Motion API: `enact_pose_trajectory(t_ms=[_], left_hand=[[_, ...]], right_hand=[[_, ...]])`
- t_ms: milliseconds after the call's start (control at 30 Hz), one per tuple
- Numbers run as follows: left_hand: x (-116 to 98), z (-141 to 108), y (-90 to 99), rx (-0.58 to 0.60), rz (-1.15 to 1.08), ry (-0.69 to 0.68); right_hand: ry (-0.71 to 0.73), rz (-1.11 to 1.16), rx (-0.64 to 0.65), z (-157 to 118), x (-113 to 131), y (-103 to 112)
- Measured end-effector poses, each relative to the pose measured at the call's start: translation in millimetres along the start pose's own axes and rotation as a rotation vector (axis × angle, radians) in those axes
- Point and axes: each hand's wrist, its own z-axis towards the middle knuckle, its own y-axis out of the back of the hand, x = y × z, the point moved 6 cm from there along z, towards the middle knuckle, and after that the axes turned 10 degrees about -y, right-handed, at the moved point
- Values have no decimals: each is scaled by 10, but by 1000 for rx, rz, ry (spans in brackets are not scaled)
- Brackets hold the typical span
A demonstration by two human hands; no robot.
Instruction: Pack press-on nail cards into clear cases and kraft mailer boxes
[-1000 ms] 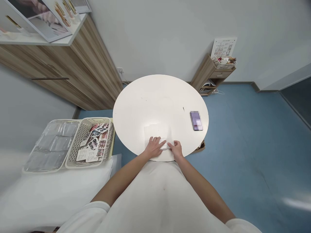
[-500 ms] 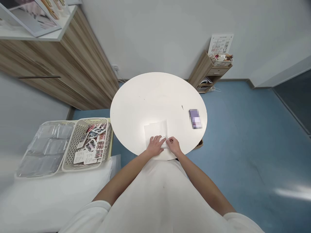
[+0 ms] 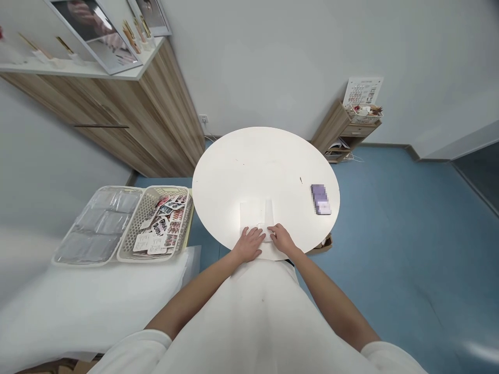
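Note:
A thin white sheet (image 3: 249,212) lies near the front edge of the round white table (image 3: 265,150), with a narrow folded strip (image 3: 268,212) along its right side. My left hand (image 3: 249,244) rests flat on the lower part of the sheet, fingers spread. Right beside it, my right hand (image 3: 281,239) touches the strip's lower end with its fingers drawn together; whether they pinch the sheet is too small to tell.
A purple pixelated object (image 3: 320,199) lies at the table's right, near a small dark item (image 3: 301,180). Left of the table are a basket of printed cards (image 3: 128,244) and a basket of clear packets (image 3: 58,257). A wooden cabinet (image 3: 171,109) stands behind left.
The whole view has shifted, so the table appears lower and further right. The sheet's right side, raised before, now lies folded over as a strip. Both hands stay close together at the sheet.

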Motion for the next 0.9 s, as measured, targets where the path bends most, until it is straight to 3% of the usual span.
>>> enact_pose_trajectory(t_ms=[133, 200, 267, 367, 433, 533, 600, 700, 900], left_hand=[[2, -39, 11, -6, -52, 15], [41, -110, 23, -42, -104, 93], [142, -242, 30, -125, -176, 280], [341, -542, -40, -296, -371, 683], [408, -692, -184, -381, -635, 892], [407, -715, -420, -481, -1056, 1062], [409, -650, -503, -543, -1168, 1127], [450, -529, -539, -580, -1144, 1179], [550, -411, -482, -472, -1007, 1138]], right_hand=[[-6, -89, -9, 19, -1, -15], [-16, -136, 10, 20, 36, -69], [-25, -180, 18, 18, 77, -117], [-22, -232, 27, 11, 121, -159], [-28, -230, 32, 9, 124, -163], [-39, -191, 42, 11, 109, -153], [-40, -164, 48, 13, 101, -149], [-38, -139, 46, 16, 97, -149], [-33, -89, 27, 18, 89, -149]])
